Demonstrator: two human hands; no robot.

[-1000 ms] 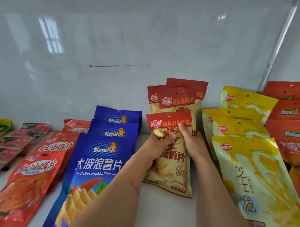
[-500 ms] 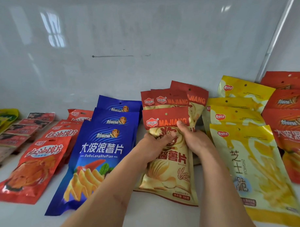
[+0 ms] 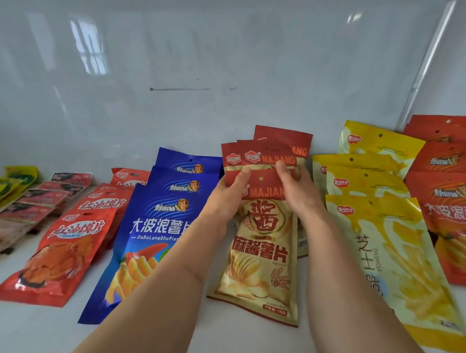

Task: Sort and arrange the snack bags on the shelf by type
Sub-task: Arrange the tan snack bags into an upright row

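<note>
Snack bags lie in overlapping rows by type on a white shelf (image 3: 168, 340). In the middle is a row of cream MAJIANG chip bags with red tops; the front MAJIANG bag (image 3: 260, 259) lies flat. My left hand (image 3: 226, 197) and my right hand (image 3: 298, 194) reach past its red top and pinch the red tops of the MAJIANG bags behind it (image 3: 264, 157). To the left lies a row of blue chip bags (image 3: 150, 234), to the right a row of yellow cheese-stick bags (image 3: 387, 250).
Red bags (image 3: 65, 247) lie further left, then small dark-red packets (image 3: 41, 198) and green-yellow bags (image 3: 4, 187) at the left edge. Orange-red bags (image 3: 447, 210) fill the far right. A glossy white back wall (image 3: 230, 70) and a metal upright (image 3: 426, 64) close the shelf.
Both hands have slid from the front MAJIANG bag's top up to the red tops of the bags behind it. The front bag now lies closer to me, its whole face showing.
</note>
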